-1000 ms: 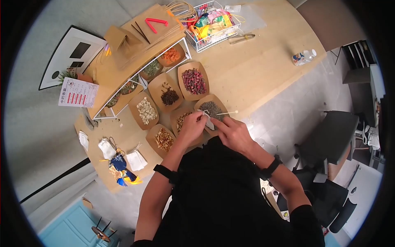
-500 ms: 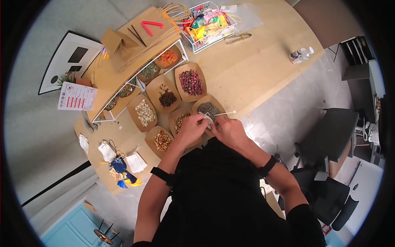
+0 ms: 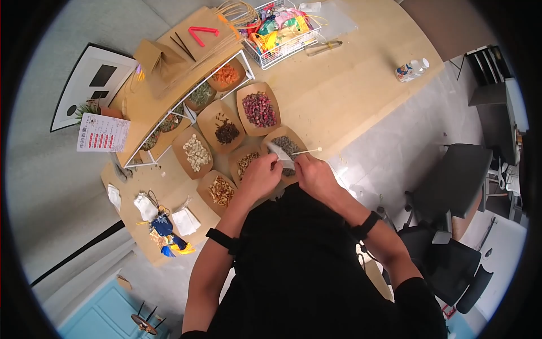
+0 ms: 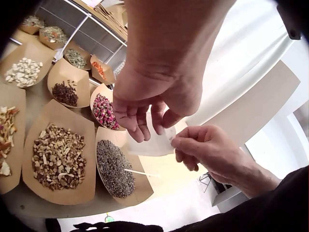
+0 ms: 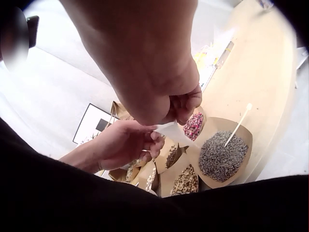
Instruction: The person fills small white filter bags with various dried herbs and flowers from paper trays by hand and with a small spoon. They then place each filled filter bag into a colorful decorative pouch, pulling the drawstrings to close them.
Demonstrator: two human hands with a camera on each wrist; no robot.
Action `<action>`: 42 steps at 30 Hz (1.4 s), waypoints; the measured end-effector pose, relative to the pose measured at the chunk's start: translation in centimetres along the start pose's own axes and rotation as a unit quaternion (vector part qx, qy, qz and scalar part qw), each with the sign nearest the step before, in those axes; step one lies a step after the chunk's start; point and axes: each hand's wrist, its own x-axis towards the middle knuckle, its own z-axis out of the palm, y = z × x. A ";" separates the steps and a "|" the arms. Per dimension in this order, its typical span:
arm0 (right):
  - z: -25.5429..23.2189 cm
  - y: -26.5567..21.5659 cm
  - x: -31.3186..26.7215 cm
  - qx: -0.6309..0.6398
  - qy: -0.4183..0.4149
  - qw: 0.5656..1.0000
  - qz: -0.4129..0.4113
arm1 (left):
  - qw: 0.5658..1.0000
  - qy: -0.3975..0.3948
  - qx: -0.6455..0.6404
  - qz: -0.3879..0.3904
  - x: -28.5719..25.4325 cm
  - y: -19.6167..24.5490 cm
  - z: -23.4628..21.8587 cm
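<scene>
Over the tray of grey-purple dried buds (image 4: 115, 166), both hands hold a small white pouch (image 4: 148, 146) between them. My left hand (image 3: 262, 176) pinches one side of the pouch, its fingers bent down over the cloth in the left wrist view. On the other side, my right hand (image 3: 317, 177) grips an edge between thumb and curled fingers. A thin pale stick (image 5: 238, 125) stands slanted in the buds, its knobbed end past the tray's rim. Close by on the left is a tray of chopped brown pieces (image 4: 59, 159).
More paper trays hold rosebuds (image 3: 259, 109), dark dried cloves (image 3: 227, 133), white pieces (image 3: 196, 152) and sliced brown bits (image 3: 221, 191). Behind them runs a white-framed shelf (image 3: 186, 107). Several white pouches (image 3: 185, 221) lie left; a wire basket (image 3: 285, 53) and a bottle (image 3: 411, 70) stand farther off.
The white pouch, bunched between the fingers half a second ago, now stands up flatter and more spread out. Both hands stay over the bud tray, fingers slightly shifted.
</scene>
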 end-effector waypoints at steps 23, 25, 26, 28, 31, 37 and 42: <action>0.2 -0.6 0.9 0.102 -0.030 0.990 0.096 | 0.999 0.030 -0.018 -0.020 0.4 -0.7 1.4; 0.0 0.0 1.8 0.104 -0.032 0.986 0.129 | 0.999 0.035 -0.027 -0.016 0.3 0.0 1.0; 0.5 0.5 1.7 0.104 -0.032 0.986 0.128 | 0.998 0.038 -0.039 -0.017 0.0 0.3 1.1; 1.1 1.1 1.3 0.055 -0.021 0.995 0.080 | 0.999 0.029 -0.022 -0.023 -0.2 0.1 1.5; 1.1 1.2 1.5 0.187 -0.067 0.964 0.178 | 0.999 0.032 -0.008 -0.015 -0.1 -0.2 1.5; 0.3 0.0 1.4 0.159 -0.034 0.973 0.165 | 0.998 0.049 0.009 -0.033 -0.4 0.5 1.4; 0.7 0.0 2.0 0.024 0.023 0.994 0.102 | 0.998 0.058 0.028 -0.023 0.1 0.6 1.2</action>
